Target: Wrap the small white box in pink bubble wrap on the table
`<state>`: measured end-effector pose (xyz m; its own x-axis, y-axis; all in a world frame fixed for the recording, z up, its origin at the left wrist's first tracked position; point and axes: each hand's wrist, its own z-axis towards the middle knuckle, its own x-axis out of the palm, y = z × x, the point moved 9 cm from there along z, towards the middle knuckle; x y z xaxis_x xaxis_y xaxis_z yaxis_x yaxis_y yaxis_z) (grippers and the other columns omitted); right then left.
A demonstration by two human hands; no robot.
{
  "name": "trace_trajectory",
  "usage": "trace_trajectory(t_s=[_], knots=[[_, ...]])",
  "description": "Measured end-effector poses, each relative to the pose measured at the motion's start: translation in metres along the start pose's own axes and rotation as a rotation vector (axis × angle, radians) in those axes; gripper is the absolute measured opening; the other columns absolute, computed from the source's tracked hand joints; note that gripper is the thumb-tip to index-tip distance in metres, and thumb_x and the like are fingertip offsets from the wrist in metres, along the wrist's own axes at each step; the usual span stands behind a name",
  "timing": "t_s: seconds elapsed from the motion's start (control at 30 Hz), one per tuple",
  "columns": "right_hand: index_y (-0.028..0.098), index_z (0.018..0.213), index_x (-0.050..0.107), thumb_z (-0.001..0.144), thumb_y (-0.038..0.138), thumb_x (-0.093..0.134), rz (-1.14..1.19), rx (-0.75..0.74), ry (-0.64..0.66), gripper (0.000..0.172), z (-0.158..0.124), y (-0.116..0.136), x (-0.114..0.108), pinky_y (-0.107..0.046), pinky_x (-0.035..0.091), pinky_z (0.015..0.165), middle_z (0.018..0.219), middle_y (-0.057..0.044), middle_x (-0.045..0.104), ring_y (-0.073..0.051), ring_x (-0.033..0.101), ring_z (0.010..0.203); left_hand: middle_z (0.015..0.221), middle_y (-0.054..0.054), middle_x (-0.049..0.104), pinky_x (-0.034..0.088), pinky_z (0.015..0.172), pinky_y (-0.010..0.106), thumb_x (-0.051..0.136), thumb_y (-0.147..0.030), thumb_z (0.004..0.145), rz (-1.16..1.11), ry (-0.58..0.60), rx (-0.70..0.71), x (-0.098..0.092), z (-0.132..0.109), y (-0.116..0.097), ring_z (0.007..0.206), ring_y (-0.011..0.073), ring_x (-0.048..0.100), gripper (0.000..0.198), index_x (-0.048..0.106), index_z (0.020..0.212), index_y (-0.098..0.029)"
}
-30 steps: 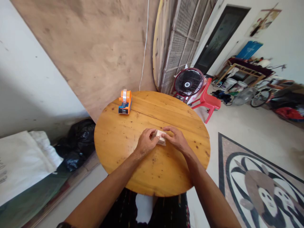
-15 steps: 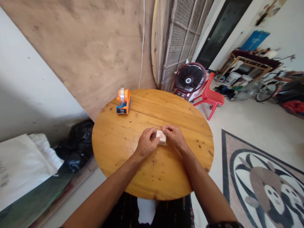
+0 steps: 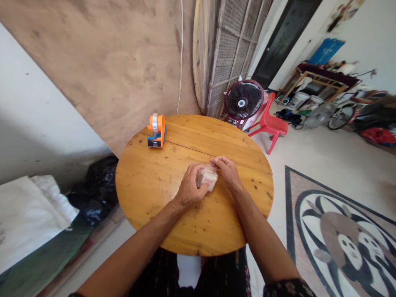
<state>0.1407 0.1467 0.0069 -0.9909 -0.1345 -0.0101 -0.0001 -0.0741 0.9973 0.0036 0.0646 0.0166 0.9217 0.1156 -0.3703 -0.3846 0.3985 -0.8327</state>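
Note:
A small pale box [image 3: 209, 180] with reddish print on its face stands over the round wooden table [image 3: 173, 165], tilted a little. My left hand [image 3: 190, 185] grips it from the left, thumb on the near side and fingers round the back. A shiny clear film [image 3: 211, 167] rises from the box's far edge. At that film my right hand [image 3: 227, 171] is closed in a pinch. Whether the film is tape or wrapping I cannot tell. An orange and blue tape dispenser [image 3: 156, 131] with a clear roll stands at the table's far left.
Beyond the table are a round fan [image 3: 242, 103] and a red plastic chair [image 3: 270, 123]. A wooden board [image 3: 123, 62] leans behind it. Black bags [image 3: 100, 177] and a white sack [image 3: 27, 210] lie at the left. A panda floor design [image 3: 346, 231] is at the right.
The box has tilted in my left hand. My right hand has moved slightly up and away from the box, and the clear film now stands out between them. The view has shifted slightly.

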Motion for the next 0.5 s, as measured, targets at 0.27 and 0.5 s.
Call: trace_trajectory(t_s=[0.27, 0.5], knots=[[0.017, 0.073, 0.067, 0.072, 0.041, 0.066, -0.008, 0.013, 0.037, 0.024, 0.003, 0.012, -0.001, -0.028, 0.045, 0.071, 0.075, -0.003, 0.068, -0.015, 0.059, 0.071, 0.127, 0.013, 0.048, 0.037, 0.106, 0.044, 0.055, -0.009, 0.062, -0.015, -0.019, 0.061, -0.004, -0.002, -0.010, 0.126, 0.0284, 0.045, 0.042, 0.047, 0.101, -0.019], [0.018, 0.070, 0.065, 0.072, 0.038, 0.066, -0.061, -0.030, 0.088, 0.021, 0.023, 0.032, -0.004, -0.027, 0.043, 0.070, 0.076, -0.003, 0.069, -0.014, 0.059, 0.072, 0.136, 0.015, 0.041, 0.035, 0.108, 0.046, 0.055, -0.008, 0.061, 0.014, 0.017, 0.055, -0.004, -0.003, -0.015, 0.132, 0.0298, 0.039, 0.033, 0.049, 0.091, -0.019]])
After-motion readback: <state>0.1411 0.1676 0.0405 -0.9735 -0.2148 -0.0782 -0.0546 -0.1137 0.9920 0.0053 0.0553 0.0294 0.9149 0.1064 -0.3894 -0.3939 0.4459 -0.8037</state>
